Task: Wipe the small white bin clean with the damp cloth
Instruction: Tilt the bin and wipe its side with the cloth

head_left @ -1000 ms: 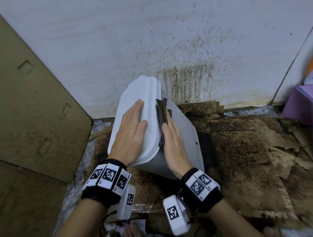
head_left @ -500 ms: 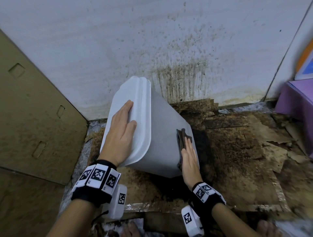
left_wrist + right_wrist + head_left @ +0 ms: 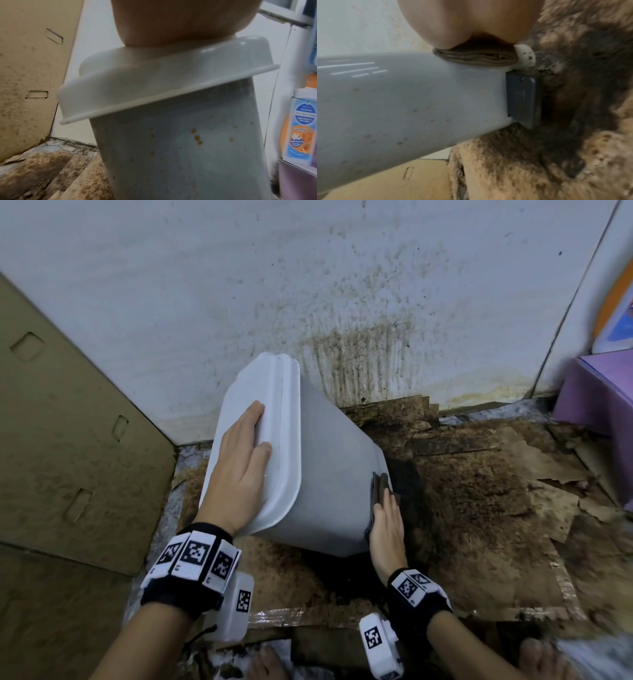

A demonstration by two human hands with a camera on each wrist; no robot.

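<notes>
One bin (image 3: 329, 474), tipped over toward the left, lid end high and base down on the stained cardboard floor (image 3: 479, 494) near the back wall (image 3: 308, 285). The left hand (image 3: 239, 470) lies flat on the lid (image 3: 263, 419), fingers straight — that's the brace, I'd say, holding the tilt so the side wall faces up for wiping. The right hand (image 3: 387, 525) is flat too, palm pressing one folded dark cloth (image 3: 378, 487) against the bin's right side, right down at the base edge. Flat fingers spread the pressure across the cloth; nothing is pinched.

From the right wrist, the cloth (image 3: 476, 56) sits in folded layers under the heel of the hand, just above a dark pedal (image 3: 522, 100) at the bottom. From the left wrist, the near wall of the bin (image 3: 188, 148) carries scattered orange-brown specks, so by my reckoning that face is not yet done.

Count: one bin, one cloth, two hands at work. A brown board (image 3: 68, 422) leans at the floor's left edge, a purple box (image 3: 596, 398) at the right.
</notes>
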